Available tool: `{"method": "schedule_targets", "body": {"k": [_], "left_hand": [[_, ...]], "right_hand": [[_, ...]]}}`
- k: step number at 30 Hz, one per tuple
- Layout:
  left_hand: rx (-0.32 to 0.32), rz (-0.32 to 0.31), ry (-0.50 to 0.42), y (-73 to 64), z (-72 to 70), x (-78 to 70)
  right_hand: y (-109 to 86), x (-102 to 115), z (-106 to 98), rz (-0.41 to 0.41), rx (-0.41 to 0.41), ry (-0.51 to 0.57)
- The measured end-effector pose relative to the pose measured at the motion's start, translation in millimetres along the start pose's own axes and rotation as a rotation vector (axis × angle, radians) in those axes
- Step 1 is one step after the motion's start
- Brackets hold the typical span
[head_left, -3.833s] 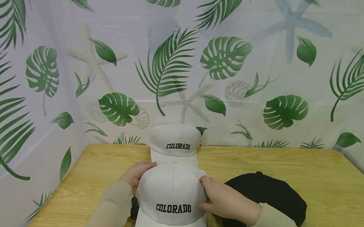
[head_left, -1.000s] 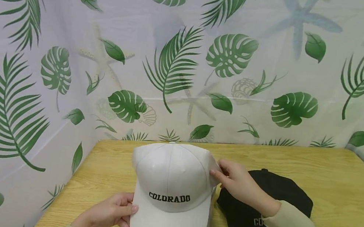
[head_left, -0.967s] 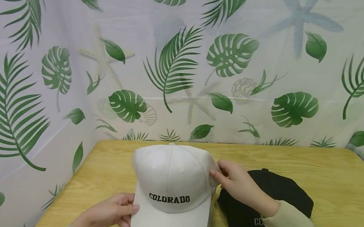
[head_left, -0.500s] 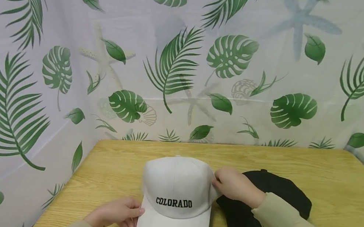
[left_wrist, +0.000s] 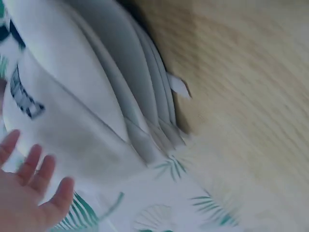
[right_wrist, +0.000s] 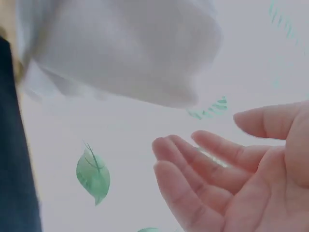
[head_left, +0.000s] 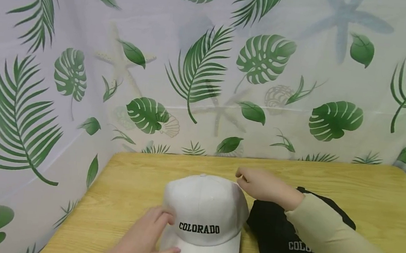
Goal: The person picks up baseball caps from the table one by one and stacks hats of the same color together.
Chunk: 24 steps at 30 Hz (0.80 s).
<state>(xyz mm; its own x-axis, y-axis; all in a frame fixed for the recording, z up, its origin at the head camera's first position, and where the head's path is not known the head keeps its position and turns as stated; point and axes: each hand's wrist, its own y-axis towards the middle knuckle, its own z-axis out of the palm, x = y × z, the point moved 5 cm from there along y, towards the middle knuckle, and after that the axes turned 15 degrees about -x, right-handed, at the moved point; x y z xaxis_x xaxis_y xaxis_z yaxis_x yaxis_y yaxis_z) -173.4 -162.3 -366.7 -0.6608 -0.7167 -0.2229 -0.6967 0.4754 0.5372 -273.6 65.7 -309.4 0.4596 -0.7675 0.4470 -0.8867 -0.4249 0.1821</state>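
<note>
A white baseball cap (head_left: 213, 202) with black COLORADO lettering faces forward at the table's centre. In the left wrist view several white brims (left_wrist: 137, 72) lie nested beneath one another, so it tops a stack. My left hand (head_left: 142, 239) is spread at the cap's left side, fingers and thumb apart and gripping nothing. Behind the crown's right side hovers my right hand (head_left: 265, 186); in the right wrist view its loosely bent fingers (right_wrist: 188, 193) hold nothing, just off the white fabric (right_wrist: 125, 58). A black cap (head_left: 277, 233) lies beneath the right forearm, partly hidden by the sleeve.
The wood-grain table (head_left: 138, 177) reaches back to a white leaf-print cloth (head_left: 201, 138) hung behind it and along the left side. A small white tag (left_wrist: 178, 85) sticks out from the stacked brims in the left wrist view.
Earlier, one white cap stood behind another; now they form one stack. Both hands have let go: the left has spread open from the brim, the right has lifted off the crown's right side.
</note>
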Motion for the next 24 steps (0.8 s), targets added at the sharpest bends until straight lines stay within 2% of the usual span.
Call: {"method": "schedule_targets", "body": {"k": [2, 5, 7, 9, 10, 12, 14, 17, 20, 22, 24], "left_hand": [[-0.012, 0.195, 0.103, 1.0, 2.1, -16.9], [0.069, 0.431, 0.241, -3.5, 14.5, -35.2], [0.138, 0.542, 0.294, -8.0, 25.4, -43.2], [0.195, 0.607, 0.304, -12.5, 36.4, -48.6], [0.219, 0.619, 0.306, -14.2, 41.3, -50.0], [0.269, 0.606, 0.303, -16.0, 50.4, -50.5], [0.284, 0.593, 0.323, -16.6, 56.2, -50.3], [0.26, 0.591, 0.387, -15.4, 60.5, -50.5], [0.196, 0.6, 0.426, -13.8, 61.1, -52.6], [0.166, 0.593, 0.435, -12.6, 61.0, -53.9], [0.164, 0.559, 0.409, -11.2, 61.0, -54.4]], "right_hand": [[12.8, -1, -2, -0.016, 0.011, 0.029], [32.8, -4, 3, -0.007, 0.039, 0.036], [44.5, -9, 11, 0.025, 0.07, 0.035], [53.2, -14, 20, 0.072, 0.114, 0.037], [56.9, -17, 26, 0.083, 0.138, 0.039], [62.8, -20, 37, 0.086, 0.191, 0.064], [66.8, -24, 48, 0.092, 0.236, 0.092], [70.7, -25, 64, 0.089, 0.294, 0.158], [70.6, -25, 75, 0.136, 0.348, 0.265], [69.4, -25, 79, 0.166, 0.379, 0.349], [67.4, -26, 84, 0.207, 0.402, 0.413]]}}
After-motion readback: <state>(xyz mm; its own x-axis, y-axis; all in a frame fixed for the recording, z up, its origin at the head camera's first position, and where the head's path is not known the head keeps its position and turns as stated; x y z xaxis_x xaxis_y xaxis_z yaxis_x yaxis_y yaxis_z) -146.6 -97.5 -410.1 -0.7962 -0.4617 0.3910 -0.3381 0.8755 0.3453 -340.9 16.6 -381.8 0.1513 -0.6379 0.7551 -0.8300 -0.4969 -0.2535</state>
